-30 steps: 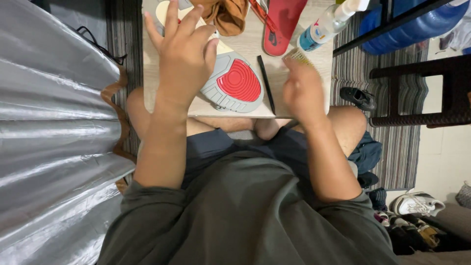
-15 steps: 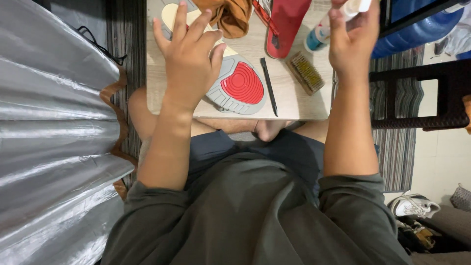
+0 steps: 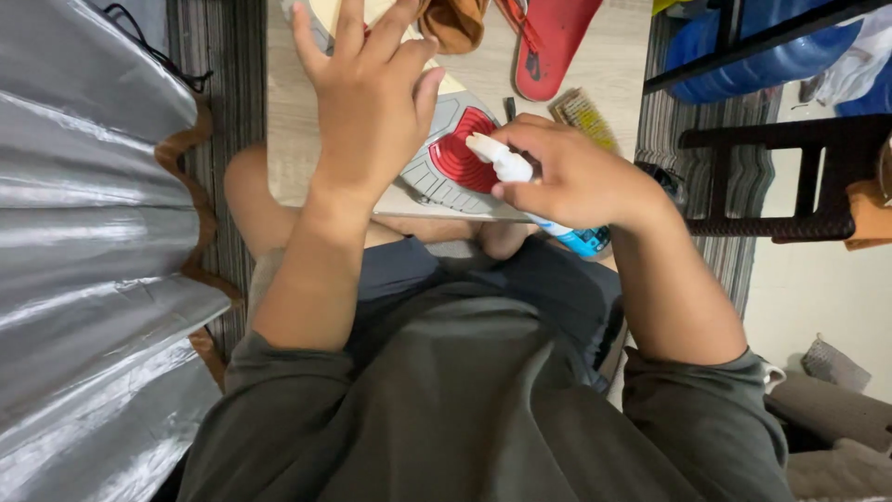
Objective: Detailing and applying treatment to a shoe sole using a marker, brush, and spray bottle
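A shoe lies sole up on a low wooden board [image 3: 641, 56] over my lap; its sole [image 3: 455, 153] is grey with a red patch. My left hand [image 3: 367, 102] rests on the shoe with fingers spread, pressing it down. My right hand [image 3: 576, 177] grips a small bottle [image 3: 506, 165] with a white nozzle and a blue base, held sideways with the nozzle pointing left at the red patch of the sole.
On the board lie a red insole [image 3: 557, 42], a brown cloth [image 3: 455, 20], a thin dark stick [image 3: 509, 107] and a small bristle brush [image 3: 583, 113]. A silver sheet [image 3: 84, 242] fills the left. A dark wooden frame [image 3: 790, 177] and blue container [image 3: 771, 56] stand to the right.
My right hand went up to the board's far right edge, took the bottle, and has come down with it to the shoe sole. My left hand stays on the shoe.
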